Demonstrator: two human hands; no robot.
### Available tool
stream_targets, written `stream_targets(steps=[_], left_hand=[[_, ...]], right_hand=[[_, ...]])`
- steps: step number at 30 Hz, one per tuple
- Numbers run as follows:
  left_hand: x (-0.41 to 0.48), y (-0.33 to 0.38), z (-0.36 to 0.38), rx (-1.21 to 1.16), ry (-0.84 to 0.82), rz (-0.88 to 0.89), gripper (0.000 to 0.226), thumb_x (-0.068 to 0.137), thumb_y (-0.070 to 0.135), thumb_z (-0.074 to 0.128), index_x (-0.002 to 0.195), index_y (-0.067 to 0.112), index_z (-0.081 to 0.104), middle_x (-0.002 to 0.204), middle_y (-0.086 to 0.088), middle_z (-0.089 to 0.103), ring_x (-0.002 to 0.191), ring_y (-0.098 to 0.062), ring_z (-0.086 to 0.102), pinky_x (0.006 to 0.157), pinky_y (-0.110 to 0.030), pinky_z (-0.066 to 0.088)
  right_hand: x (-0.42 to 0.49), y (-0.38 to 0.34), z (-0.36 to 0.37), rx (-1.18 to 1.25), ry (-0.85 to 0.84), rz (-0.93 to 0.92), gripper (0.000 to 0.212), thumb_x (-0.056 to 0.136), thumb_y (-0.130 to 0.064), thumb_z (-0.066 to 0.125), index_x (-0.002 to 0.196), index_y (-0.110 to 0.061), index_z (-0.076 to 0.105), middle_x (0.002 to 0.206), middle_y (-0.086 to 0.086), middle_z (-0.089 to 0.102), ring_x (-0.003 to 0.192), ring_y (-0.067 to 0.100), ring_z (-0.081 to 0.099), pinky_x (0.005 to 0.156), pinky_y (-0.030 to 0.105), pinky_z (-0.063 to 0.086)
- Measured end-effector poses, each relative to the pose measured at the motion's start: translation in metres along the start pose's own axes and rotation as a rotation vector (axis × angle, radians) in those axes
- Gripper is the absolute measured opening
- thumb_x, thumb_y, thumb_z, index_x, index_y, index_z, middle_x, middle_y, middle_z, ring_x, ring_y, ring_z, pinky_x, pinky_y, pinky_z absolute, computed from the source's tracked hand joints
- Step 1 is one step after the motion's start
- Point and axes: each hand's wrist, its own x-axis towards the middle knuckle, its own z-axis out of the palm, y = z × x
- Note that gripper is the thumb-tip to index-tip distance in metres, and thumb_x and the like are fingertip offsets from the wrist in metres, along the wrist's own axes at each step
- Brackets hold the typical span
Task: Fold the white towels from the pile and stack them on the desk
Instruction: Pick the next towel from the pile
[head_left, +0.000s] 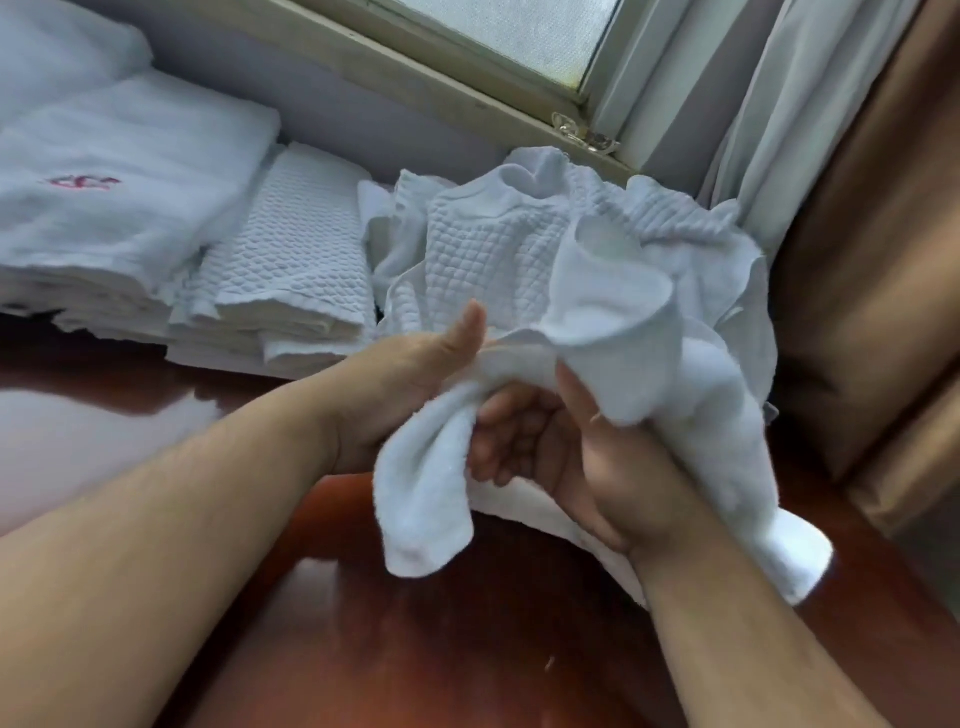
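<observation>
Both hands clamp one crumpled white towel (613, 322) above desk (415, 649): L hand (410, 384) thumb up, R hand (587, 467) fingers curled.

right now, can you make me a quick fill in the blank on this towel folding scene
1. Both hands hold a crumpled white ____ above the desk.
2. The folded stack with the waffle texture lies to the ____ of the unfolded pile.
3. The embroidery on the far-left towels is ____ in colour.

Missing words: towel; left; red
</observation>
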Motion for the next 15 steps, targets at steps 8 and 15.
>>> stream_targets(steps=[8,15], left_hand=[[-0.007,0.001,-0.010,-0.095,0.237,0.065,0.035,0.086,0.048,0.067,0.093,0.016,0.080,0.093,-0.009,0.076,0.083,-0.019,0.074,0.071,-0.026,0.058],[-0.007,0.020,-0.016,-0.527,0.565,0.182,0.034,0.099,0.034,0.052,0.111,0.007,0.068,0.083,-0.004,0.075,0.078,-0.015,0.074,0.069,-0.023,0.058]], right_hand=[[0.019,-0.024,-0.003,0.274,0.289,-0.367,0.041,0.086,-0.055,0.068,0.075,-0.016,0.074,0.071,0.008,0.070,0.061,0.021,0.066,0.057,0.030,0.053],[0.024,-0.028,-0.050,-0.760,0.926,-0.244,0.031,0.084,-0.062,0.062,0.100,-0.035,0.063,0.108,-0.009,0.065,0.104,0.013,0.060,0.084,0.031,0.047]])
